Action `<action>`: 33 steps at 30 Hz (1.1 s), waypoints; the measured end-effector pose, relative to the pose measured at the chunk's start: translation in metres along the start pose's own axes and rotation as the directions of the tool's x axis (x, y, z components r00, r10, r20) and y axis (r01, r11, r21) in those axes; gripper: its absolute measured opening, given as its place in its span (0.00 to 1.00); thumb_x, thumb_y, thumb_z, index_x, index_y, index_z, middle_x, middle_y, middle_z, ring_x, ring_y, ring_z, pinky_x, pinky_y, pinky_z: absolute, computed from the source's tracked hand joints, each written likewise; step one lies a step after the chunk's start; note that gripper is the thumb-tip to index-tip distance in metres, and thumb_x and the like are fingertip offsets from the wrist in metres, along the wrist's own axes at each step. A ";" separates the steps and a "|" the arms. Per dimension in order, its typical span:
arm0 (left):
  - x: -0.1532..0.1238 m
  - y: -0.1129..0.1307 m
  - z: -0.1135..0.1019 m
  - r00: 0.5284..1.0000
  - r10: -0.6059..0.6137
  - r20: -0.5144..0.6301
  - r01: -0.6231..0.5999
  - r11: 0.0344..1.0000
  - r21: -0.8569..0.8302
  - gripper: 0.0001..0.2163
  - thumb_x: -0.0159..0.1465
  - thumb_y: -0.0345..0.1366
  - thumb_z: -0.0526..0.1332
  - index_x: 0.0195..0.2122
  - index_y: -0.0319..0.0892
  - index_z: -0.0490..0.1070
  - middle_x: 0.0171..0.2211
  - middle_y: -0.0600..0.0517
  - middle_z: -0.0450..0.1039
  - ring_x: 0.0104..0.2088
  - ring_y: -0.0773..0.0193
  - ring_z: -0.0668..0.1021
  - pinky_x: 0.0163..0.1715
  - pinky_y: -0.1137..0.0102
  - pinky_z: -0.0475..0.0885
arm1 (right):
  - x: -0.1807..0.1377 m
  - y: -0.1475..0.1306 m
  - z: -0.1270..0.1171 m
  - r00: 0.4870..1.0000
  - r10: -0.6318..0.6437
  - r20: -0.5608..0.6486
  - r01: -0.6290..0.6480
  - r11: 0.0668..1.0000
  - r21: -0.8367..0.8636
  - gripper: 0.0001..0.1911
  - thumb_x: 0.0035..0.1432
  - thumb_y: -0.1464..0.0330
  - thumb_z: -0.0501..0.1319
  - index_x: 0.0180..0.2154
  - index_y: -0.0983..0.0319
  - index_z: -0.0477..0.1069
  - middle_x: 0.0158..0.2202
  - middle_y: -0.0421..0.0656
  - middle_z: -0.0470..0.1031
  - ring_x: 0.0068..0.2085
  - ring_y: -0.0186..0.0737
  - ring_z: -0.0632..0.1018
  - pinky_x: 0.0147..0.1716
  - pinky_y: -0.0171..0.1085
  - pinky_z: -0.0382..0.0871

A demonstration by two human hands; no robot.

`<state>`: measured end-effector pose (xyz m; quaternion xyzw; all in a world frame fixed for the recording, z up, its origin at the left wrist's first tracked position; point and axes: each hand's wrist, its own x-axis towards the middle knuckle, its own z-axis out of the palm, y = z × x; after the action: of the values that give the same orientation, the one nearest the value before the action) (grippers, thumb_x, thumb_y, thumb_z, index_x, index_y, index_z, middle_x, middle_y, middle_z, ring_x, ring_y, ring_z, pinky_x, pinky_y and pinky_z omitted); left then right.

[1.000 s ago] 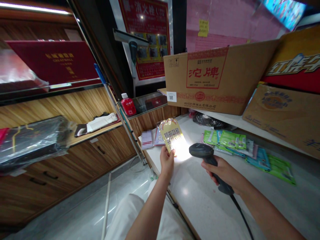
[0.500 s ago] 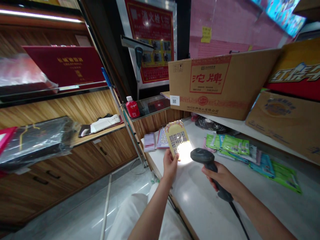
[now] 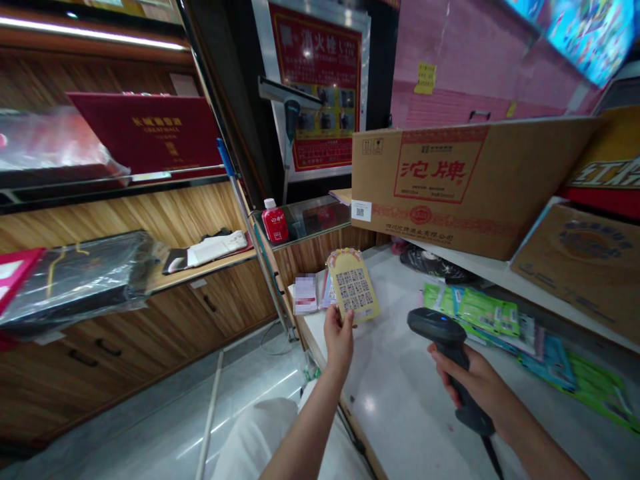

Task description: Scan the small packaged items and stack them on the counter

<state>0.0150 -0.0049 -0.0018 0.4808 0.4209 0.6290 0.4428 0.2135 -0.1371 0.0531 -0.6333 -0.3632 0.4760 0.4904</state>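
Note:
Between the thumb and fingers of my left hand (image 3: 340,337) is the lower edge of a yellow card (image 3: 353,285). The card has a rounded top and a grid of small printed pictures, and it is tilted above the white counter (image 3: 385,380). My right hand (image 3: 473,373) is wrapped round the handle of a black barcode scanner (image 3: 440,327), whose head points left toward the card. A small blue light shows on top of the scanner, and its cable runs down from the grip. Behind the card, a purplish card (image 3: 327,293) is partly hidden.
Green and blue packets (image 3: 480,310) lie on the counter's right side. Behind stands a large cardboard box (image 3: 425,187), with another carton (image 3: 580,247) at right. A red bottle (image 3: 275,221) sits on a glass ledge. Wooden cabinets (image 3: 210,293) and leaning poles are at left.
The bright scanner light on the yellow card has gone out. My right hand has drawn the scanner back to the right, away from the card. The view has shifted slightly.

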 end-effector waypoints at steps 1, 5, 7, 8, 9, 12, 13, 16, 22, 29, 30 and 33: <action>0.011 0.004 -0.002 1.000 0.010 -0.026 -0.009 1.000 0.019 0.11 0.59 0.42 0.62 0.39 0.42 0.67 0.37 0.49 0.75 0.34 0.62 0.77 0.28 0.71 0.72 | 0.001 -0.001 -0.003 1.000 0.002 -0.010 -0.002 1.000 0.000 0.22 0.46 0.52 0.66 0.37 0.60 0.67 0.16 0.30 0.64 0.13 0.29 0.65 0.11 0.29 0.59; 0.058 0.014 -0.011 0.990 0.037 -0.135 -0.006 0.975 0.223 0.09 0.57 0.35 0.62 0.39 0.42 0.67 0.35 0.48 0.75 0.36 0.58 0.78 0.36 0.65 0.72 | 0.004 -0.009 -0.017 0.999 0.022 0.027 -0.021 0.999 -0.031 0.23 0.46 0.52 0.66 0.38 0.60 0.67 0.17 0.30 0.65 0.15 0.30 0.66 0.12 0.30 0.62; 0.072 0.016 -0.017 0.987 0.041 -0.155 0.026 0.912 0.408 0.08 0.56 0.34 0.62 0.37 0.42 0.68 0.32 0.48 0.74 0.36 0.55 0.77 0.39 0.61 0.71 | 0.003 -0.013 -0.023 0.999 0.034 0.036 -0.032 0.999 -0.037 0.24 0.45 0.51 0.67 0.38 0.60 0.68 0.18 0.31 0.65 0.15 0.31 0.67 0.12 0.31 0.63; 0.076 0.017 -0.020 0.988 0.047 -0.149 0.036 0.861 0.507 0.07 0.56 0.34 0.63 0.36 0.42 0.69 0.30 0.48 0.73 0.36 0.54 0.77 0.41 0.60 0.70 | 0.002 -0.014 -0.026 0.999 0.041 0.025 -0.040 0.999 -0.036 0.24 0.45 0.51 0.67 0.38 0.60 0.68 0.18 0.31 0.65 0.15 0.31 0.67 0.12 0.32 0.63; 0.077 0.018 -0.023 0.989 0.062 -0.136 0.033 0.798 0.601 0.06 0.56 0.35 0.63 0.35 0.42 0.71 0.30 0.47 0.73 0.37 0.52 0.77 0.43 0.58 0.69 | 0.001 -0.015 -0.027 0.999 0.048 0.010 -0.048 0.998 -0.033 0.25 0.45 0.51 0.67 0.39 0.60 0.68 0.18 0.31 0.65 0.15 0.31 0.67 0.12 0.32 0.63; 0.069 0.021 -0.030 0.982 0.174 -0.069 -0.046 0.580 0.813 0.10 0.58 0.36 0.61 0.40 0.42 0.73 0.37 0.42 0.73 0.45 0.46 0.74 0.49 0.52 0.65 | -0.004 -0.014 -0.029 0.998 0.045 -0.034 -0.045 0.999 -0.005 0.24 0.46 0.52 0.66 0.40 0.60 0.68 0.18 0.31 0.65 0.15 0.30 0.66 0.12 0.31 0.63; 0.065 0.022 -0.032 0.975 0.221 -0.020 -0.099 0.515 0.851 0.12 0.60 0.36 0.60 0.44 0.42 0.73 0.42 0.40 0.72 0.48 0.45 0.72 0.51 0.50 0.63 | -0.005 -0.013 -0.029 0.998 0.035 -0.048 -0.035 0.999 0.007 0.23 0.47 0.52 0.66 0.40 0.60 0.68 0.18 0.31 0.65 0.15 0.29 0.66 0.12 0.30 0.62; 0.056 0.026 -0.035 0.917 0.259 0.304 -0.389 0.401 0.829 0.18 0.62 0.38 0.59 0.55 0.48 0.69 0.55 0.41 0.67 0.56 0.46 0.67 0.55 0.50 0.60 | -0.006 -0.008 -0.029 0.997 0.019 -0.081 -0.017 1.000 0.024 0.21 0.47 0.53 0.66 0.38 0.59 0.67 0.17 0.31 0.64 0.14 0.28 0.64 0.11 0.29 0.60; 0.055 0.017 -0.035 0.743 0.129 0.657 -0.654 0.346 0.672 0.17 0.64 0.34 0.57 0.55 0.54 0.71 0.55 0.45 0.69 0.55 0.50 0.69 0.55 0.51 0.62 | -0.004 -0.007 -0.034 0.996 0.044 -0.073 -0.044 0.999 0.003 0.21 0.49 0.53 0.65 0.39 0.60 0.67 0.17 0.31 0.64 0.14 0.28 0.64 0.11 0.29 0.60; 0.048 0.016 -0.025 0.755 0.260 0.602 -0.656 0.322 0.683 0.17 0.63 0.34 0.59 0.53 0.51 0.71 0.54 0.45 0.69 0.57 0.48 0.66 0.56 0.50 0.62 | -0.004 -0.032 -0.071 0.976 -0.032 -0.217 0.024 0.999 -0.039 0.20 0.49 0.54 0.65 0.39 0.60 0.69 0.18 0.32 0.65 0.15 0.29 0.65 0.13 0.30 0.62; 0.044 0.019 -0.019 0.745 0.291 0.600 -0.667 0.326 0.670 0.17 0.63 0.34 0.59 0.53 0.50 0.72 0.54 0.44 0.69 0.57 0.48 0.66 0.56 0.51 0.62 | -0.003 -0.036 -0.079 0.970 -0.055 -0.239 0.036 0.996 -0.082 0.19 0.49 0.54 0.65 0.37 0.60 0.69 0.18 0.32 0.65 0.15 0.28 0.65 0.13 0.30 0.62; 0.031 0.026 0.007 0.703 0.325 0.633 -0.711 0.357 0.606 0.11 0.65 0.35 0.57 0.47 0.47 0.75 0.49 0.44 0.71 0.53 0.51 0.69 0.53 0.54 0.66 | 0.004 -0.047 -0.103 0.943 -0.125 -0.308 0.065 0.978 -0.196 0.18 0.49 0.56 0.65 0.38 0.61 0.69 0.17 0.32 0.65 0.15 0.29 0.65 0.13 0.30 0.63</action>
<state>0.0135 0.0194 0.0311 0.8563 0.3796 0.3500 0.0124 0.3140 -0.1504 0.1044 -0.7258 -0.3517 0.3079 0.5047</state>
